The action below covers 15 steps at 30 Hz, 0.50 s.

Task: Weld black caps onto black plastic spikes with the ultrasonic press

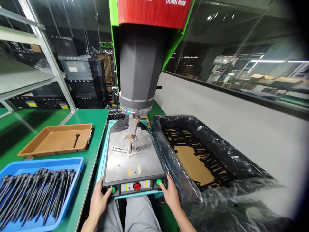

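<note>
My left hand (98,197) clasps the front left corner of the machine base (113,174), its thumb on a green button (113,189). At the opposite corner my right hand (171,193) does the same, thumb at the other green button (158,182). Between them sits a red button (136,186). This bench machine looks like an ultrasonic welder. Its metal horn (133,125) reaches down to a small fixture (132,147) on the steel plate. Horn and fixture appear to meet; whether a part is clamped there I cannot make out.
Left, a blue tray (80,164) holds several black rod-like parts (41,190). Behind it, a brown tray (58,137) contains one black part (76,140). At right stands a plastic-lined bin (190,183) with rows of black parts on cardboard. The dark machine head (140,64) hangs overhead.
</note>
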Available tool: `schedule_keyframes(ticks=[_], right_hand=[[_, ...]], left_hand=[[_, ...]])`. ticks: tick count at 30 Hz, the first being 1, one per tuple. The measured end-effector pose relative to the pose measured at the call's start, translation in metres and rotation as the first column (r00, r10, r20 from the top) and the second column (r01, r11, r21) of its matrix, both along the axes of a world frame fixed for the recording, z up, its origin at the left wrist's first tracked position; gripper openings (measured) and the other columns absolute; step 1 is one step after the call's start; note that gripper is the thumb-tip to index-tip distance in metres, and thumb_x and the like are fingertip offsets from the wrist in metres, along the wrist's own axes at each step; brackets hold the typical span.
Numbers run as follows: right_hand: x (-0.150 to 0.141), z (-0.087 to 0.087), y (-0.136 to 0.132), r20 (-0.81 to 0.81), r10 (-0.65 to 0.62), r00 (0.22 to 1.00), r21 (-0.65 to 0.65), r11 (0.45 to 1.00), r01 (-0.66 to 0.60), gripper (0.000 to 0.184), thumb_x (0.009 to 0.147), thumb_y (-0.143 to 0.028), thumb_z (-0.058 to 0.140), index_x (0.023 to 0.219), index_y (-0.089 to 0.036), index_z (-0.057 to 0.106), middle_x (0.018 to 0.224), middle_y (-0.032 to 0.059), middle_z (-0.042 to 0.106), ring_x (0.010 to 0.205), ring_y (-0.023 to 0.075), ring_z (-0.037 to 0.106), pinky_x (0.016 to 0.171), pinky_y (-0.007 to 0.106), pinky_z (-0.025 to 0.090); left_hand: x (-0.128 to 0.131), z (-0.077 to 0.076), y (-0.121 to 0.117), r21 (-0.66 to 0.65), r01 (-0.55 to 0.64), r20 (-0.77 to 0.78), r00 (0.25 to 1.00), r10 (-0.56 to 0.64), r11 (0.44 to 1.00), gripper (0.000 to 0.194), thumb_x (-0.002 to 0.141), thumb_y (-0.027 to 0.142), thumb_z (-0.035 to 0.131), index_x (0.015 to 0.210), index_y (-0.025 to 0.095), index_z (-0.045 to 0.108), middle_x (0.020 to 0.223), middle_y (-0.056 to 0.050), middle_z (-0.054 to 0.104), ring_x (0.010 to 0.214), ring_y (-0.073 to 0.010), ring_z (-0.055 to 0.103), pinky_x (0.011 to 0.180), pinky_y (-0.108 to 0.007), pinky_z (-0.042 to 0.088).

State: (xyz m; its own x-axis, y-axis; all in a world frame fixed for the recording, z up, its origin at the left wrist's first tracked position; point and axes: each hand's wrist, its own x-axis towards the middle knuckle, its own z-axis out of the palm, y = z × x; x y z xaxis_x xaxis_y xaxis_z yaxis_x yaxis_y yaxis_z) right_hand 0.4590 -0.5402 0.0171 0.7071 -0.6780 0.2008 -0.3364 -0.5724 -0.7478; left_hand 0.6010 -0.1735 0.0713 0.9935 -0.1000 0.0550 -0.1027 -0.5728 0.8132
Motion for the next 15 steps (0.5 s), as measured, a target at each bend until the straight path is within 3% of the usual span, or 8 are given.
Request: schedule_keyframes(ticks=[4, 15], right_hand=[[0.0005, -0.0089, -0.0004, 0.015, -0.002, 1.0, -0.028, 1.0, 0.002, 0.067, 0.082, -0.056, 0.053, 0.134, -0.014, 0.048, 0.132, 0.0174, 0.055, 0.124, 0.0342, 0.051, 0.1, 0.047, 0.045], [0.0012, -0.0084, 0.0047, 0.007, -0.039, 0.999, -0.002, 0.999, 0.039, 0.073, 0.082, -0.059, 0.051, 0.136, -0.01, 0.046, 0.134, 0.0206, 0.052, 0.126, 0.0358, 0.048, 0.102, 0.048, 0.042]], left_hand=[[0.0012, 0.0019, 0.0013, 0.003, 0.021, 0.014, 1.0, -0.021, 1.0, 0.066, 0.076, 0.051, 0.06, 0.133, 0.02, 0.049, 0.131, -0.012, 0.057, 0.119, -0.0334, 0.056, 0.095, -0.046, 0.049], [0.0014, -0.0042, 0.0015, -0.051, 0.035, -0.027, 0.999, -0.037, 0.998, 0.07, 0.077, 0.053, 0.06, 0.135, 0.017, 0.044, 0.136, -0.015, 0.05, 0.127, -0.0328, 0.048, 0.107, -0.049, 0.039]])
